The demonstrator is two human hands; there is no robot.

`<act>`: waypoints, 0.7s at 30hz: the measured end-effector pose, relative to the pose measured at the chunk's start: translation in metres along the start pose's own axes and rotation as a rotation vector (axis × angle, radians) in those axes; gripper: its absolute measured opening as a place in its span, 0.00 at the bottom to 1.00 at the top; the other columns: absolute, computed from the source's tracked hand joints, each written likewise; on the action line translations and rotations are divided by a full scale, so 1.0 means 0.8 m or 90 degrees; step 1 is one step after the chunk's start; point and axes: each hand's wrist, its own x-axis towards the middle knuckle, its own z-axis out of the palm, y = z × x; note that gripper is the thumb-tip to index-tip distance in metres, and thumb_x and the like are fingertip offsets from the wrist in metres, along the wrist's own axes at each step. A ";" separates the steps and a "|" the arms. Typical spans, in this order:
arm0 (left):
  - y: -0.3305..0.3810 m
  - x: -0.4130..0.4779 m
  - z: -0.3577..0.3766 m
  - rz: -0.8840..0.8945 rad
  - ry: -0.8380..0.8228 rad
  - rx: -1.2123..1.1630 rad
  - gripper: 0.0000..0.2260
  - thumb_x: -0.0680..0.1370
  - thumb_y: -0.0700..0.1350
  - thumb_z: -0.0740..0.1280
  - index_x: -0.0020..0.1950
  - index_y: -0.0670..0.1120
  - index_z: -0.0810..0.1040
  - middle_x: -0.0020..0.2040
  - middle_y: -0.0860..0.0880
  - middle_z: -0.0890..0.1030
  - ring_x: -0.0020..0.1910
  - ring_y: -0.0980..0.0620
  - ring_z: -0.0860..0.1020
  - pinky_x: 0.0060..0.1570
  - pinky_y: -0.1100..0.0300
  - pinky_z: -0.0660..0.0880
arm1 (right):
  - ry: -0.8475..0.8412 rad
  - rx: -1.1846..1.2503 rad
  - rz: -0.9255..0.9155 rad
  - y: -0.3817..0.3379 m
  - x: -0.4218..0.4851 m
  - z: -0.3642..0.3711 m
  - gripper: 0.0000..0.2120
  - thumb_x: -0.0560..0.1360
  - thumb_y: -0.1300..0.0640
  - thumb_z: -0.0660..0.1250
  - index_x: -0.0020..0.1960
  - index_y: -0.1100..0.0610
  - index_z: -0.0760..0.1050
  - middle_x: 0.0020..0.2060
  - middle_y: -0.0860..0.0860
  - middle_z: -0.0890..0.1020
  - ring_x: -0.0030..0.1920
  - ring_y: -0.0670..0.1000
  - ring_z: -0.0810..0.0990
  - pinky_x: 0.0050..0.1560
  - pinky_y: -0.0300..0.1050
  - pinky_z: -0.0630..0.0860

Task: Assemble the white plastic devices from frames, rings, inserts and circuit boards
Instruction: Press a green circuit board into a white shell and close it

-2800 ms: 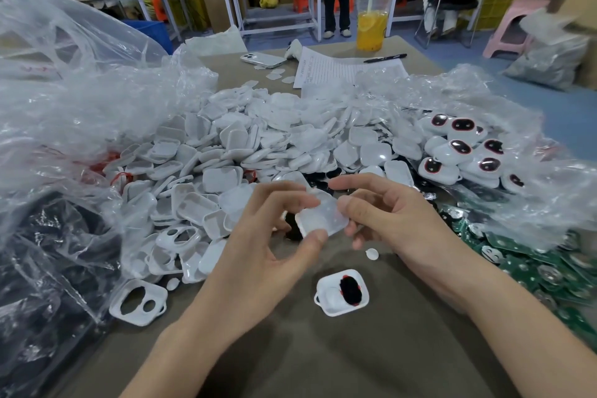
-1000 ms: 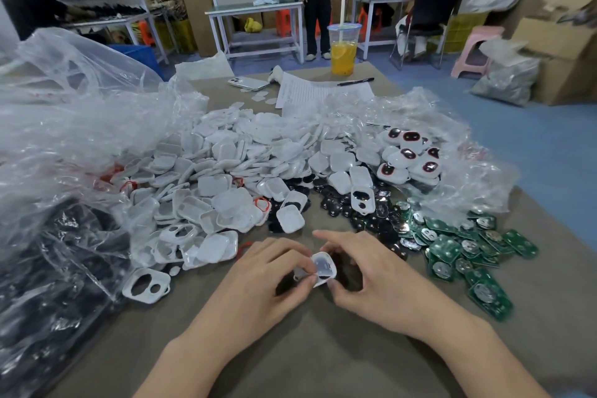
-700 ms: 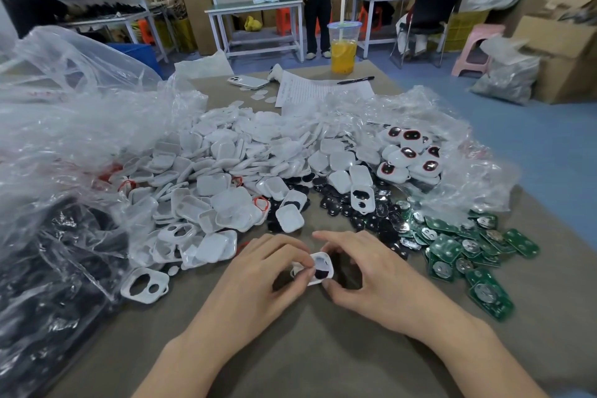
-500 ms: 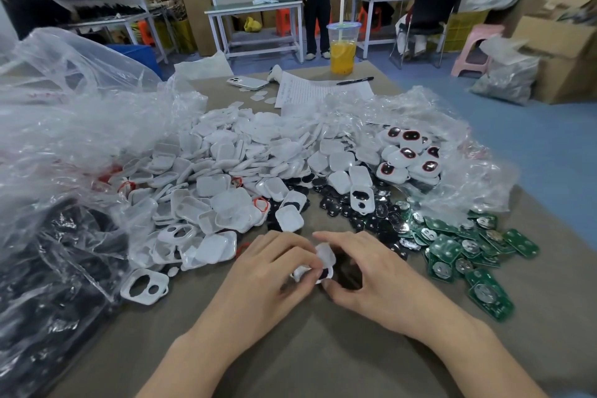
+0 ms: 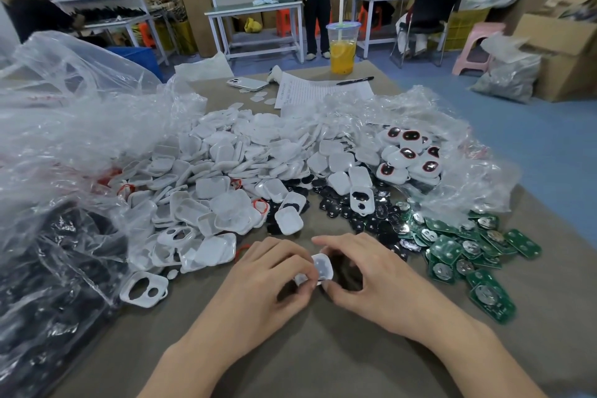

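Assembly work is seen from above at a brown counter [image 5: 323,349]. One white device shell [image 5: 323,269] is pinched from both sides: the left hand [image 5: 268,271] is clamped on its left end and the right hand [image 5: 371,278] on its right. It is held just above the counter, about midway along the near edge and a little in from it.

Under a second ago a dark opening was shown in the shell's upturned face. Now only a plain, pale face is shown, so the part has been turned over or closed. A cover is judged to be in the course of being pressed on, which would leave this unit close to done. Whether it is fully seated cannot be told.

The shell is a small rounded rectangle, glossy, slightly see-through and tilted. A dark patch lies just behind it under the right hand and cannot be identified.

A heap of white shells [image 5: 226,171] is spread toward the far edge, and green circuit boards [image 5: 468,258] are scattered toward the right edge.
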 end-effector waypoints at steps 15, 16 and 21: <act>0.001 -0.005 -0.001 -0.019 -0.059 0.020 0.05 0.80 0.49 0.65 0.51 0.53 0.81 0.56 0.61 0.79 0.57 0.57 0.75 0.54 0.56 0.72 | 0.023 0.010 -0.028 -0.004 0.000 -0.001 0.11 0.73 0.51 0.72 0.54 0.48 0.77 0.51 0.35 0.78 0.57 0.37 0.72 0.59 0.29 0.67; 0.001 -0.005 -0.001 -0.021 -0.061 0.015 0.06 0.81 0.49 0.65 0.51 0.53 0.81 0.56 0.62 0.78 0.58 0.58 0.75 0.55 0.57 0.72 | 0.025 0.006 -0.035 -0.003 0.000 0.000 0.09 0.73 0.51 0.71 0.52 0.48 0.78 0.52 0.36 0.79 0.58 0.39 0.73 0.60 0.31 0.68; 0.001 -0.009 0.000 -0.022 -0.074 0.008 0.08 0.81 0.50 0.65 0.56 0.55 0.81 0.61 0.65 0.78 0.63 0.58 0.73 0.60 0.56 0.72 | 0.033 -0.013 -0.043 0.001 0.000 0.004 0.05 0.73 0.47 0.68 0.49 0.45 0.78 0.52 0.36 0.79 0.61 0.42 0.74 0.62 0.36 0.69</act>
